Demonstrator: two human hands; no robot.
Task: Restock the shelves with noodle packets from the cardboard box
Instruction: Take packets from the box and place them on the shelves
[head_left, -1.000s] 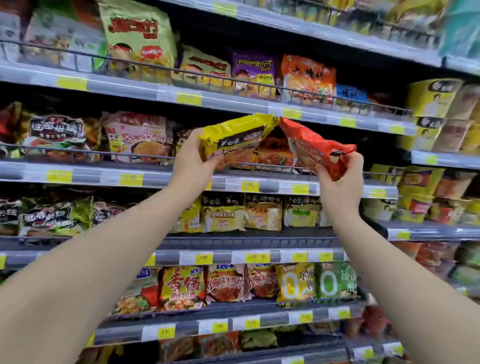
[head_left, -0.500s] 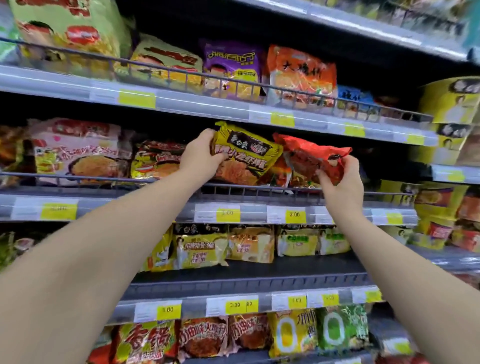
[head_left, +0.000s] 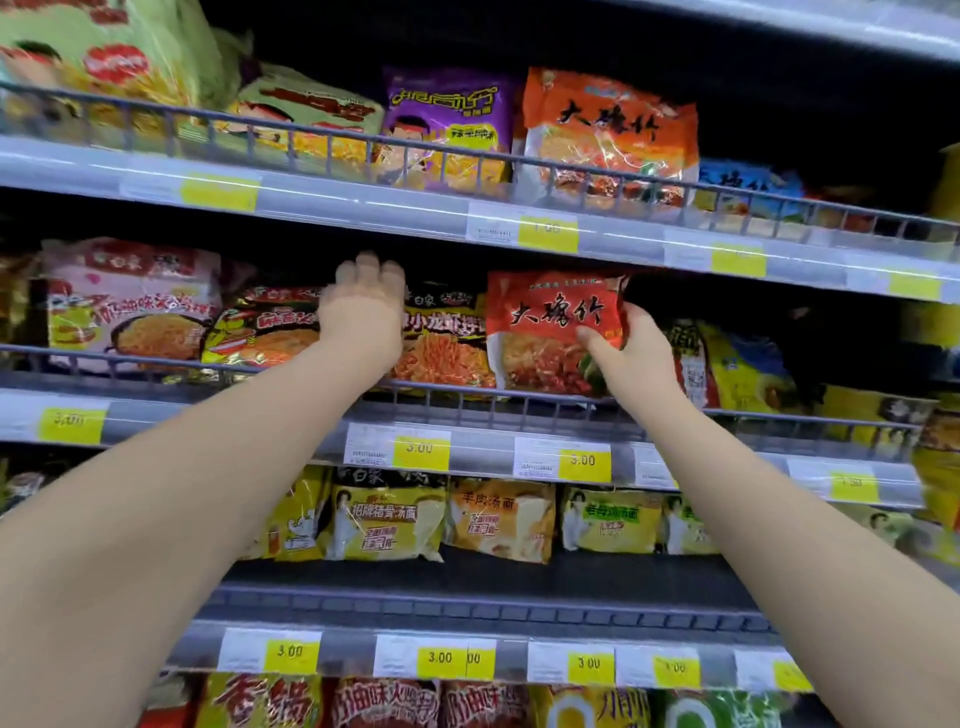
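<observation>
Up at the second shelf (head_left: 260, 410), both arms reach forward, elbows nearly straight. Left hand (head_left: 363, 306) shows its back, fingers curled over the top of a black-and-yellow packet (head_left: 441, 338) standing behind the wire rail (head_left: 467, 395); whether it grips cannot be told. Right hand (head_left: 631, 353) pinches the red packet (head_left: 550, 332) by its right edge, upright, just beside the black one.

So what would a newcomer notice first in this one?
Two bare arms reach up to the middle shelf. The right hand holds a red packet upright behind the wire rail, while the left hand rests on the black and yellow packet beside it. Around them, packed rows of bright noodle bags and yellow price tags fill every shelf.
</observation>
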